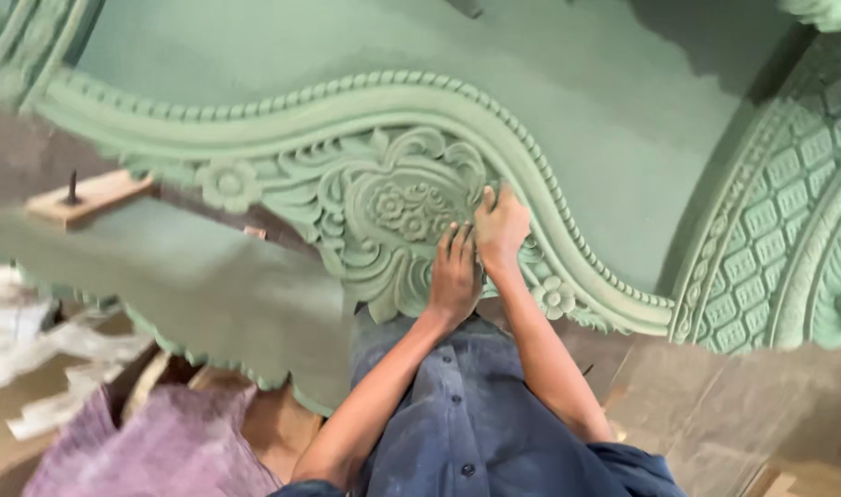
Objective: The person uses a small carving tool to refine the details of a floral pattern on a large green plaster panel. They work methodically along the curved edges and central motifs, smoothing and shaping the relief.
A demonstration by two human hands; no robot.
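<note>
Nearest the camera is the person's dusty blue buttoned shirt (457,414), both bare forearms reaching up from it to a green carved panel (549,120).

The left hand (455,273) lies flat on the carving, fingers together and extended, palm pressed on the lower right edge of the carved floral medallion (404,204); it holds nothing that can be seen. The right hand (501,226) sits just right of and slightly above the left, touching it, its fingers curled in a loose fist against the relief. Whether it grips something small cannot be told.

The medallion, a shield shape with small flowers inside and scrolling leaves around it, sits at the centre of the panel's lower border. Left of the medallion is a carved rosette (227,184); below and right of it, just past the right forearm, is a smaller flower (556,296). A beaded moulding (531,152) arches over the medallion and sweeps down to the right.

Below left of the medallion, a purple cloth (163,446) and pale crumpled sheets (34,340) lie on a brownish floor. Further left, a small wooden block with a nail (85,196) sticks out by the panel's edge.

Beyond the medallion spreads the panel's smooth green field, partly in shadow at upper right. Far right stands a latticed carved section (779,212) of diamond cells.
</note>
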